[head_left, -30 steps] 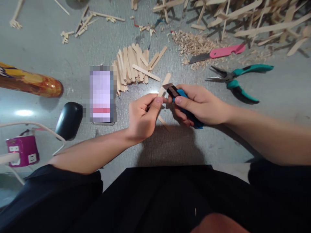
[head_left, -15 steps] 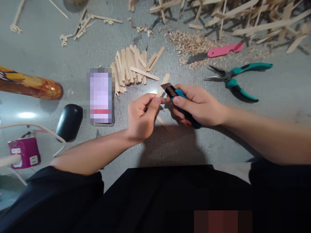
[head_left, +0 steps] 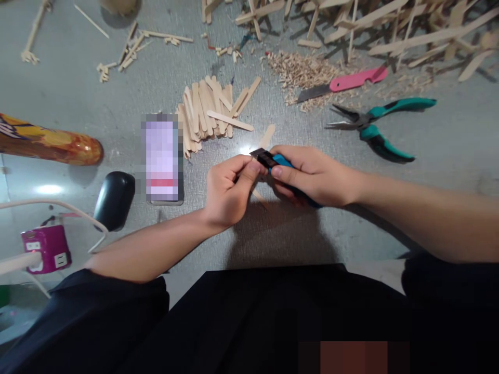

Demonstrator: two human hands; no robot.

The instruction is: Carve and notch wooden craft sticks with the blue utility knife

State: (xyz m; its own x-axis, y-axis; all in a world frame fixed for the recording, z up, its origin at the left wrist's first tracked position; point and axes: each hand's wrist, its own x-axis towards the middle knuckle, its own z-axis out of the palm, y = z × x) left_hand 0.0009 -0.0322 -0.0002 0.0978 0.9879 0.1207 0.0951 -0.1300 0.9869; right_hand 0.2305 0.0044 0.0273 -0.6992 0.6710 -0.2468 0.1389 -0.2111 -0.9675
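My left hand (head_left: 233, 189) pinches a pale popsicle stick (head_left: 267, 136) between thumb and forefinger, its rounded far end pointing up and away from me. Wrapped in my right hand (head_left: 312, 174) is a utility knife (head_left: 281, 162) with a blue and black body. The knife's blade lies across the stick, close to my left thumb; whether it cuts into the wood I cannot tell. Part of the stick is hidden behind the blade and my fingers. Beneath my hands, a thin wood sliver (head_left: 259, 197) shows on the table.
Beyond my left hand lies a pile of popsicle sticks (head_left: 205, 106) beside a blurred phone (head_left: 162, 161). Wood shavings (head_left: 298, 70), a pink knife (head_left: 356, 80) and teal-handled pliers (head_left: 364, 120) lie to the right. A black mouse (head_left: 114, 200) and purple plug adapter (head_left: 47, 249) are at left.
My right hand has slid the knife blade down the stick toward my left thumb. The stick's far end now shows more fully. The whole view has shifted slightly.
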